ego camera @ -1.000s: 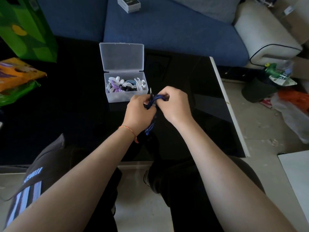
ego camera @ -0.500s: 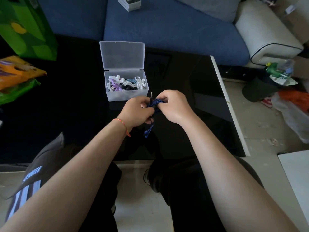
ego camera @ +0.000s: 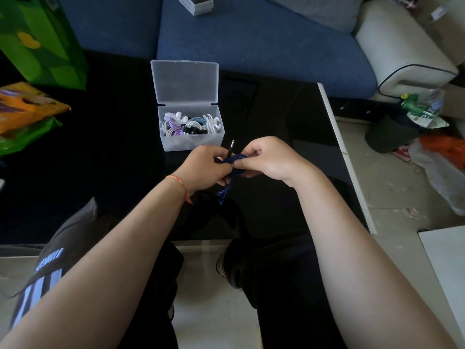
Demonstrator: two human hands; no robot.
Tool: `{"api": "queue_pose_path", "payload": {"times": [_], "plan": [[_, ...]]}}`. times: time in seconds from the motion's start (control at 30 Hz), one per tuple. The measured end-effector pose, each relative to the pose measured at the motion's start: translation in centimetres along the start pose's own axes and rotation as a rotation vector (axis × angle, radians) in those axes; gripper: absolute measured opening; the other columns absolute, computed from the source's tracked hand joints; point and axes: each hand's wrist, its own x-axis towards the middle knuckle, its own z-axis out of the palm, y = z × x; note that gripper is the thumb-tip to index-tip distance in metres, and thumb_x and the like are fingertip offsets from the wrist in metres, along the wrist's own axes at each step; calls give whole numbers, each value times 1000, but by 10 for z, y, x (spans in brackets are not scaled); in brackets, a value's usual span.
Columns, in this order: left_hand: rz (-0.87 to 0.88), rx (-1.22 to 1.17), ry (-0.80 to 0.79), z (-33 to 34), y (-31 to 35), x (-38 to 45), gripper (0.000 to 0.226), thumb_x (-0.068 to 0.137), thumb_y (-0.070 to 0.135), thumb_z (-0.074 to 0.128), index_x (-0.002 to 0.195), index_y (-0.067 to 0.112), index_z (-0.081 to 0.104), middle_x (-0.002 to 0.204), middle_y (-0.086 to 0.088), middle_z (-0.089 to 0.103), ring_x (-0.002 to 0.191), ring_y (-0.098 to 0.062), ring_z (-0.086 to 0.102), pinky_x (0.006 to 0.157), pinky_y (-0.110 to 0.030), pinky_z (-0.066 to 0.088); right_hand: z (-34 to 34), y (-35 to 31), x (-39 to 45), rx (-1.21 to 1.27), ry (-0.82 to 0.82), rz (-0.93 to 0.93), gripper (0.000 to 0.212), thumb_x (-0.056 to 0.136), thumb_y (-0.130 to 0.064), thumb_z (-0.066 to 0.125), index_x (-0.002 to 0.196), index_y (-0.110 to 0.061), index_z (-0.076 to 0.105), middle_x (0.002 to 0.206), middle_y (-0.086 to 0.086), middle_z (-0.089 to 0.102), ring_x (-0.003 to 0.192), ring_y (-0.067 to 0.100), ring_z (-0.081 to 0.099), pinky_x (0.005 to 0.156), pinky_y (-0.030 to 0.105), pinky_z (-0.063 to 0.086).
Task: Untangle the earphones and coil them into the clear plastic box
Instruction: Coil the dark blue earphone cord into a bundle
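A blue earphone cable is bunched between my two hands above the black table. My left hand grips one side of the bundle, and my right hand pinches the other side. The black jack plug sticks up between them, and a loose end hangs below. Just beyond my hands stands the clear plastic box, its lid tilted open. Inside lie several coiled earphones in white, purple, teal and black.
A green bag and orange and green packets sit at the table's left. A blue sofa runs behind, with a small box on it. The table's white right edge borders a floor with litter.
Both hands have stayed close together on the blue cable, shifting slightly toward me. The bundle looks more gathered between the fingers than a second ago.
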Motion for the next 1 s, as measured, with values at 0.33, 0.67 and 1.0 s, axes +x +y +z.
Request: {"api": "queue_pose_path", "payload": {"times": [0.33,0.67,1.0], "plan": [[20,-248,-20,-6,2,-3,46,89,-3,65,131,13,55,110,-14,61,84,-31,72,71,-31,61,3,7,5,100,16,-2,22,103,-17,52,110,-10,71,101,7,74,93,21,73,91,42,58],[-81,-434,-56,-10,-1,0,25,94,-4,58,119,0,59,99,-11,66,72,-12,71,67,-21,58,8,2,2,407,143,83,14,97,-16,63,106,-7,68,102,10,74,91,22,74,79,39,63],[-142,-918,-170,-10,4,-2,29,96,4,54,123,10,62,100,-6,69,80,-13,66,70,-26,57,13,-4,4,602,252,54,8,98,-9,56,104,-12,61,97,14,68,85,26,72,77,38,62]]}}
